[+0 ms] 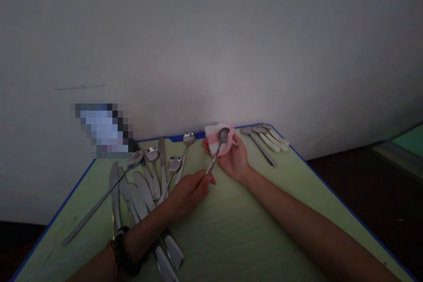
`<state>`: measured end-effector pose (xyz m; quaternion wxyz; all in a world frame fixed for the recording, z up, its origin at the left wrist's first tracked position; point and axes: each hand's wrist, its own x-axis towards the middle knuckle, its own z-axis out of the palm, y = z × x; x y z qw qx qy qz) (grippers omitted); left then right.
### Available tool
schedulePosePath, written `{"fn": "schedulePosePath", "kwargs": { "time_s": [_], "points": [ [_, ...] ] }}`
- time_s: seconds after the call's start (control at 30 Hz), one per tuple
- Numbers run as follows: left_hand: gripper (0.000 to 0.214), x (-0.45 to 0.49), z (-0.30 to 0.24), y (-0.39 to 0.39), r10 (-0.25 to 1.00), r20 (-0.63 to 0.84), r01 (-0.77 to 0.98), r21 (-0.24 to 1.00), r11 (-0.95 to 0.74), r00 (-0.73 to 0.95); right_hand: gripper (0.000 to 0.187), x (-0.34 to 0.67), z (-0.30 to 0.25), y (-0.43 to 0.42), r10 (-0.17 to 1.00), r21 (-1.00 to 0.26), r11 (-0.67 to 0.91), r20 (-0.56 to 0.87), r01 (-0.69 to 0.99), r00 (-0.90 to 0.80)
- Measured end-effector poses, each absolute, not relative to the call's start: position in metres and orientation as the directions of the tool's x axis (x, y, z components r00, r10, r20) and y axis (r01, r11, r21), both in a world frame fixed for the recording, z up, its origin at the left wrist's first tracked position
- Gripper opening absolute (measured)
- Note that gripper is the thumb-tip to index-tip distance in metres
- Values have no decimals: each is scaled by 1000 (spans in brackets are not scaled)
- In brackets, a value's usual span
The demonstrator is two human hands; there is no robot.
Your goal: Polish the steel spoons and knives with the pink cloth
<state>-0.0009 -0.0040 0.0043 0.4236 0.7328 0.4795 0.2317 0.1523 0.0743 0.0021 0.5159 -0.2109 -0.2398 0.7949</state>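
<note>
My left hand point(191, 194) is closed round the handle of a metal spoon point(224, 135), whose bowl points up and away from me. Behind that bowl lies a pink and white cloth point(213, 135), spread over the palm and fingers of my right hand point(235, 161). The right hand is turned palm up, with its fingers bent around the cloth from below. Bowl and cloth appear to touch. Just left of my hands, a spoon point(188, 139) and a square-bowled spoon point(175, 165) rest on the table.
Several knives point(115, 198) and spoons lie at the left, partly under my left forearm. At the back right are a dark-handled spoon point(261, 147) and cutlery with white handles point(272, 143). A blurred-out screen point(104, 130) leans by the wall point(211, 44). The green table point(244, 238) has a blue edge.
</note>
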Motion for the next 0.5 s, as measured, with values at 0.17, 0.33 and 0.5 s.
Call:
{"fn": "schedulePosePath", "kwargs": {
  "time_s": [0.17, 0.33, 0.5],
  "points": [
    [36, 0, 1, -3, 912, -86, 433, 895, -106, 401, 29, 148, 0, 75, 935, -590, -344, -142, -731, -325],
    [37, 1, 2, -4, 913, -87, 419, 903, -97, 398, 23, 142, -3, 77, 950, -606, -311, -171, -732, -262],
    [36, -1, 5, -3, 895, -104, 451, 885, -115, 434, 31, 147, -5, 78, 952, -536, -306, -165, -787, -257]
  ]
}}
